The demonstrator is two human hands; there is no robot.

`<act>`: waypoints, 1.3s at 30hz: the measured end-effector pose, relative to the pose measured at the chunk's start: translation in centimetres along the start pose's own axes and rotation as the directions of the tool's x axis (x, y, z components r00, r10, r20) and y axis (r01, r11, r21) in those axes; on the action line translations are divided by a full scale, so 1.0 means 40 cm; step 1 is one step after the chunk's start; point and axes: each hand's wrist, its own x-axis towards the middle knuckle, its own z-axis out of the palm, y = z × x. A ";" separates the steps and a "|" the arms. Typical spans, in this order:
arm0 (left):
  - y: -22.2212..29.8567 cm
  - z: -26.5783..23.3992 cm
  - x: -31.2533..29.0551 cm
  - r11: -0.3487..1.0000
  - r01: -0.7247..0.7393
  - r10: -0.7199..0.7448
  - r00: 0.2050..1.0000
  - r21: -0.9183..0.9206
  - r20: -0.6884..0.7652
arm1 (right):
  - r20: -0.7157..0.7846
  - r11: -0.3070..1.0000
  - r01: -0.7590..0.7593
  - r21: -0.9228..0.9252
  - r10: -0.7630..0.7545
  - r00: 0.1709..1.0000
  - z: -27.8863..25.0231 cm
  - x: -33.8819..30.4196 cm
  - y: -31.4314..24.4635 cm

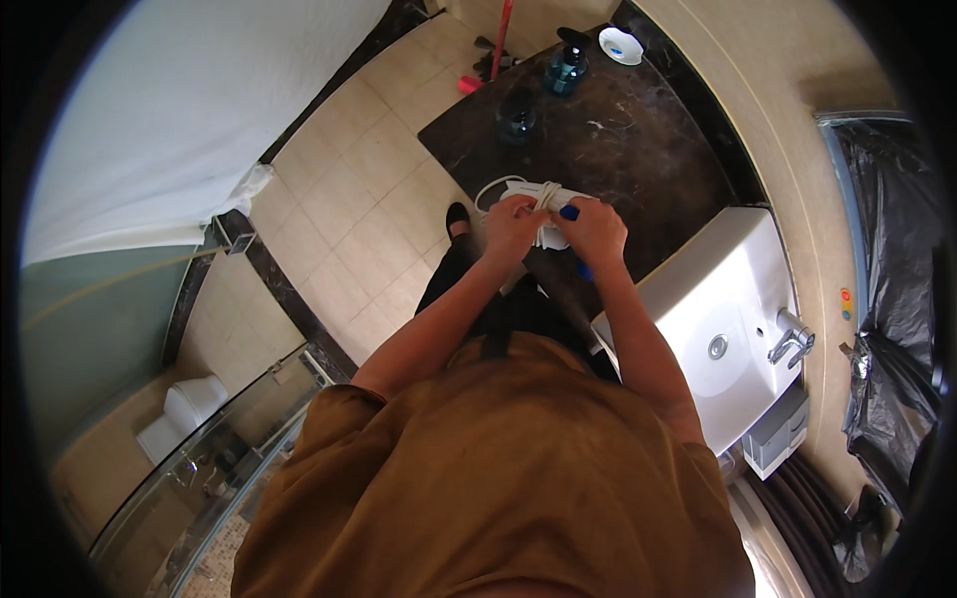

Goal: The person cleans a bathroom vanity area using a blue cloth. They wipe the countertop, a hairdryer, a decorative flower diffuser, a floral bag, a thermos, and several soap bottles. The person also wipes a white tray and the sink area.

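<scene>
Gripping a corded white block beside the counter

Both hands meet in front of the body, near the close edge of a dark marble counter [648, 164]. Between them is the white block [519, 186], with a pale cord [547, 195] wound around its middle in several turns. One loop of that cord swings out beyond the block on the left side.

The left hand [510, 229] is clamped on the cord and block, fingers curled over from the left. The right hand [595, 233] comes in from the other side, its fingers closed on the wound cord. A small blue piece [569, 212] shows by the right fingertips; whether it is pinched there or just sits behind them, I cannot tell.

Farther along the counter stand a teal pump bottle [566, 70] and a darker bottle [516, 120], with a white dish [620, 46] near the far corner. A red pole [502, 40] rises beyond the counter's left edge. On the right, next to the counter, is a white sink [733, 239] with a chrome tap [793, 339] at its wall side. Black plastic [887, 299] covers part of the wall past it. To the left, pale floor tiles [374, 184] run toward a white curtain [199, 100], and a toilet [194, 404] shows at lower left.
</scene>
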 end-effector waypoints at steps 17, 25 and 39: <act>0.065 -0.030 -0.046 0.999 0.006 -0.013 0.990 0.050 0.138 | -0.112 0.998 0.052 0.021 -0.049 0.992 0.033 -0.011 0.039; 0.034 -0.032 0.014 0.985 0.132 -0.113 0.979 -0.107 0.169 | 0.074 0.988 0.138 -0.065 -0.133 0.988 -0.020 0.032 0.007; 0.023 -0.034 0.023 0.981 0.156 -0.140 0.980 -0.111 0.142 | 0.123 0.999 0.003 -0.054 0.003 0.992 -0.033 -0.024 0.002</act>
